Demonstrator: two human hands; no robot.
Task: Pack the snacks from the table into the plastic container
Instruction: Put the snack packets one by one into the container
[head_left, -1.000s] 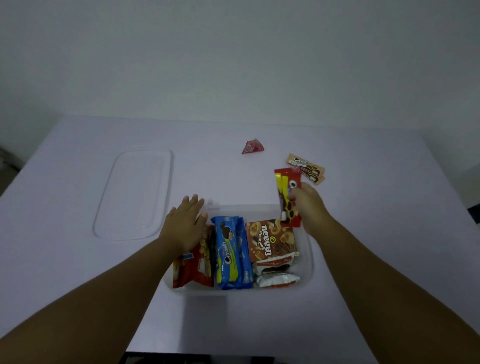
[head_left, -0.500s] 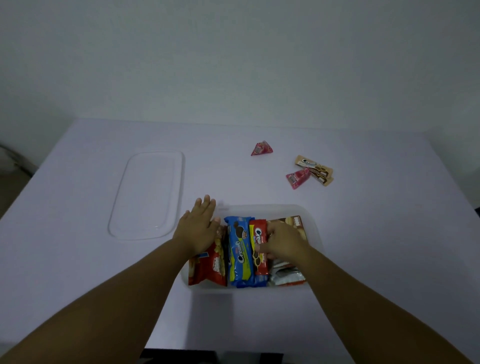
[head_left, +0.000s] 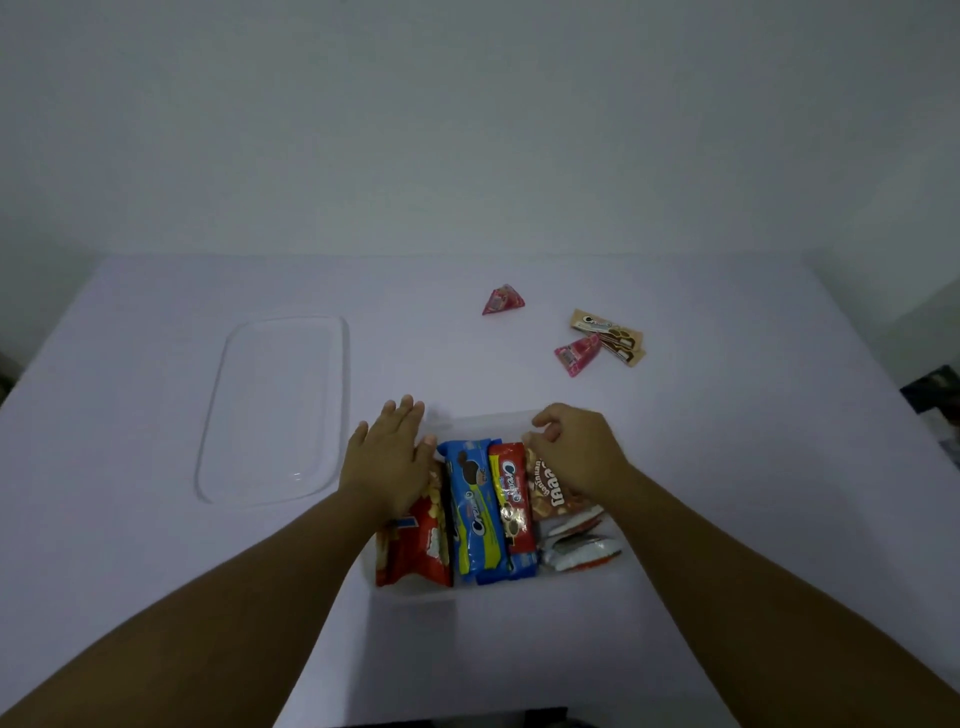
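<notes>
Beside the right hand (head_left: 574, 452), now lifted with fingers loosely curled and holding nothing, the red cookie pack (head_left: 511, 493) stands in the plastic container (head_left: 478, 420); left hand (head_left: 389, 457) rests flat, spread. Three snacks remain beyond.

container (head_left: 470, 422): clear smooth plastic | lid (head_left: 270, 410): clear glossy plastic | blue packet (head_left: 475, 512): glossy film

Pretty dim overall, cool bluish-purple cast on table (head_left: 156, 395). Light soft, seemingly from above; faint shadow seen under forearms, near plastic container (head_left: 400, 592). Small glare spot caught on clear lid (head_left: 270, 410). Wide-angle bending noticed at table edges. Packet print slightly soft, corners darkened.
</notes>
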